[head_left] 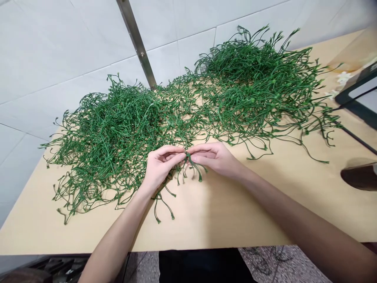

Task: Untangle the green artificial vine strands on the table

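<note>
Sprig (188, 156) of green strands pinched between thumb and fingertips of left hand (159, 167) and right hand (219, 159); tangled green mass (126, 118) lies beyond on tan table (250, 216)

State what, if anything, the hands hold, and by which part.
The left hand and right hand together pinch a small green stringy piece at its gathered upper end; the rest fans out loose below.

No readable text
We can read no letters, numbers, brands or signs here: we make out none on the stems (123, 118), the table (250, 220), the wall (73, 47), the strip (137, 43) or the dark frame (357, 110), which we see only in part.
</note>
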`<state>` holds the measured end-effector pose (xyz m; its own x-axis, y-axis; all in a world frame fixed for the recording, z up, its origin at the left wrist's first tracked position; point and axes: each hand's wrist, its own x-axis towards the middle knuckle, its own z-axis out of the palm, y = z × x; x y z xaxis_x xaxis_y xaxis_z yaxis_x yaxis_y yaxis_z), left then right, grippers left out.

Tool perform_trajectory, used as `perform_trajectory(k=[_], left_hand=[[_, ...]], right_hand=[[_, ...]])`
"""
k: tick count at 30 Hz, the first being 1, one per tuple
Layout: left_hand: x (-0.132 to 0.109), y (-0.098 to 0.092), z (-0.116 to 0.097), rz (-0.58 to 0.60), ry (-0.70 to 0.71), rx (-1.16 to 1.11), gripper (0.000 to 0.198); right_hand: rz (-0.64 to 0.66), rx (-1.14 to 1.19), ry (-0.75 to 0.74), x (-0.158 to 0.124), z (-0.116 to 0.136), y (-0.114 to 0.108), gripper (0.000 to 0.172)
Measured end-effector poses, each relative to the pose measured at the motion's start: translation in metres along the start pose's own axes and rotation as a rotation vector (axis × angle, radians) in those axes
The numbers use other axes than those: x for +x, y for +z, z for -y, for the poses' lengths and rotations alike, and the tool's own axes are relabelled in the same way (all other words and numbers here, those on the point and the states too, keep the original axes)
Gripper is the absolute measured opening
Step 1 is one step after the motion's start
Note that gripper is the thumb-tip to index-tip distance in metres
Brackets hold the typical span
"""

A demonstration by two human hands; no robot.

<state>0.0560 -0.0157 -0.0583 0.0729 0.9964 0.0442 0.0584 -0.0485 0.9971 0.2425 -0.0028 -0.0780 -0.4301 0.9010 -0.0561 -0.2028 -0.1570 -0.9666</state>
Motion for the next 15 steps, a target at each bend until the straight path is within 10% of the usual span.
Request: perform_trajectory(k=[15], left_hand=[[-0.0001, -0.0028, 0.0031, 0.112, -0.022, -0.017, 0.018]], right_hand=[[-0.149, -0.057, -0.126, 0.0013, 0.0054, 0.0049, 0.026]])
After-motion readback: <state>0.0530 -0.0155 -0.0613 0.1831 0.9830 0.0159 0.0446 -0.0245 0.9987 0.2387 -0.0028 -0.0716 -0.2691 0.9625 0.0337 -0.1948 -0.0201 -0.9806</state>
